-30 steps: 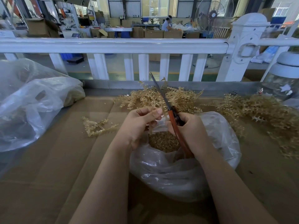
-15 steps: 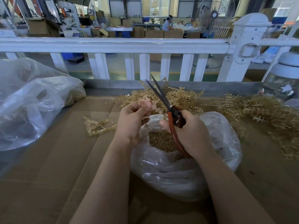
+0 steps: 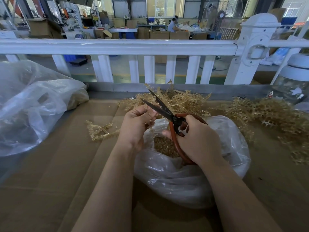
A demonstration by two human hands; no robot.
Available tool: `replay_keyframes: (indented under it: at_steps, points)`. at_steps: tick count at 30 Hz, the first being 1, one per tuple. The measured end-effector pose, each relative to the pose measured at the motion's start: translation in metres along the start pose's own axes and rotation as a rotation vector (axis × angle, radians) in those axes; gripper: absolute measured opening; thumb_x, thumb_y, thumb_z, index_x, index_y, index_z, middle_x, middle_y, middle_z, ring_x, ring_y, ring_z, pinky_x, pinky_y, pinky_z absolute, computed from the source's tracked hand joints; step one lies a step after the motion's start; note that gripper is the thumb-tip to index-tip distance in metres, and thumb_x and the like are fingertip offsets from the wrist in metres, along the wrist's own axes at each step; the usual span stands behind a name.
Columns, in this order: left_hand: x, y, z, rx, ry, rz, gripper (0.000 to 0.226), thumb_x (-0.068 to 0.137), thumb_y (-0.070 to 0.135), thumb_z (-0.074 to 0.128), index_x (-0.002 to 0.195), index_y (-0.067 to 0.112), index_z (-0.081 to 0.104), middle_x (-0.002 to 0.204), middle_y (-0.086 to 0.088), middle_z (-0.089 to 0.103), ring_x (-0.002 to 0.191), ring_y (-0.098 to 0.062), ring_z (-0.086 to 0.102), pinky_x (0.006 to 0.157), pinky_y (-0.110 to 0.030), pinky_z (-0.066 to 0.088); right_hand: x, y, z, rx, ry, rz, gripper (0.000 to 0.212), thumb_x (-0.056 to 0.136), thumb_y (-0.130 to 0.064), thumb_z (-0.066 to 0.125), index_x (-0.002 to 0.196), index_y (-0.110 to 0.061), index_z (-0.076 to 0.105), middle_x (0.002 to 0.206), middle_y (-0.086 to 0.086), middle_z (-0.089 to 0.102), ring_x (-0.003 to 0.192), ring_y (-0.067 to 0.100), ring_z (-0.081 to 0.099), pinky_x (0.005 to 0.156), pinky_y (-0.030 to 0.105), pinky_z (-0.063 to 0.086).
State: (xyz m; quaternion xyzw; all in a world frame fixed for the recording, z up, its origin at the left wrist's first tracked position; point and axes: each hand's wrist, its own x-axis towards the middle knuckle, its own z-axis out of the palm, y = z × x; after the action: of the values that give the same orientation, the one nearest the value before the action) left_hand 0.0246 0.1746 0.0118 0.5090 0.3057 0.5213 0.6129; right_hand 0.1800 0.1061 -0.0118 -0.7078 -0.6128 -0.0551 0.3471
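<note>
My right hand (image 3: pixel 199 141) grips red-handled scissors (image 3: pixel 173 126) whose dark blades are spread apart and point up to the left. My left hand (image 3: pixel 135 126) pinches a thin tan plastic sprue piece (image 3: pixel 151 125) just left of the blades, over the mouth of a clear plastic bag (image 3: pixel 184 178). Small tan cut pieces (image 3: pixel 164 146) fill the bag under both hands. Most of the sprue is hidden by my left fingers.
Piles of tan sprues lie behind the bag (image 3: pixel 180 102) and at the right (image 3: pixel 275 119); one loose sprue (image 3: pixel 100 131) lies to the left. A large clear bag (image 3: pixel 31 104) sits far left. A white railing (image 3: pixel 117 46) borders the cardboard-covered table (image 3: pixel 50 181). A white-lidded jar (image 3: pixel 294 81) stands far right.
The scissor blades, shut a second ago, have spread wide. My left hand has lifted slightly with the sprue piece toward the blades.
</note>
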Motion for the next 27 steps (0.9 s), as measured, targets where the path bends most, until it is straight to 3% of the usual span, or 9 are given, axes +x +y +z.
replay_keyframes:
  at_steps: [7, 13, 17, 22, 27]
  points:
    - [-0.0008, 0.0009, 0.0004, -0.047, -0.014, -0.013, 0.036, 0.09, 0.002, 0.06, 0.063, 0.021, 0.074, 0.064, 0.007, 0.064, 0.062, -0.004, 0.051, 0.059, -0.015, 0.043, 0.0, -0.0027, -0.0017, -0.014, 0.043, -0.003, 0.064, 0.065, -0.091, 0.039, 0.077, -0.029, 0.048, 0.062, -0.023, 0.04, 0.058, 0.0, 0.044, 0.05, 0.019, 0.032]
    - [-0.001, 0.0012, -0.0006, -0.063, -0.022, -0.027, 0.027, 0.087, 0.007, 0.063, 0.064, 0.02, 0.07, 0.065, 0.006, 0.061, 0.063, -0.006, 0.049, 0.061, -0.018, 0.041, -0.0017, -0.002, -0.0021, -0.027, 0.081, -0.025, 0.055, 0.074, -0.08, 0.06, 0.072, -0.026, 0.049, 0.058, -0.022, 0.038, 0.053, 0.004, 0.044, 0.048, 0.021, 0.033]
    - [-0.0012, 0.0006, -0.0019, -0.058, -0.024, -0.038, 0.019, 0.089, 0.007, 0.063, 0.073, 0.016, 0.065, 0.069, 0.002, 0.061, 0.063, -0.006, 0.052, 0.062, -0.019, 0.042, -0.0015, -0.0041, -0.0031, -0.012, 0.075, -0.021, 0.062, 0.068, -0.09, 0.042, 0.07, -0.028, 0.047, 0.056, -0.025, 0.033, 0.05, -0.005, 0.035, 0.047, 0.015, 0.027]
    - [0.0014, -0.0016, 0.0009, 0.039, 0.003, 0.05, 0.026, 0.086, -0.008, 0.057, 0.083, 0.016, 0.063, 0.069, -0.001, 0.06, 0.06, -0.011, 0.052, 0.056, -0.02, 0.042, 0.0, 0.0005, 0.0012, -0.044, 0.036, 0.005, 0.066, 0.069, -0.093, 0.038, 0.078, -0.03, 0.053, 0.063, -0.023, 0.045, 0.06, 0.002, 0.05, 0.051, 0.021, 0.038]
    - [0.0016, -0.0081, 0.0015, 0.113, -0.034, 0.138, 0.023, 0.087, -0.009, 0.057, 0.098, 0.01, 0.064, 0.066, -0.001, 0.059, 0.055, -0.009, 0.049, 0.054, -0.019, 0.042, 0.0002, -0.0004, 0.0008, -0.023, 0.061, 0.016, 0.07, 0.064, -0.096, 0.026, 0.079, -0.032, 0.049, 0.062, -0.027, 0.036, 0.057, -0.01, 0.034, 0.05, 0.012, 0.026]
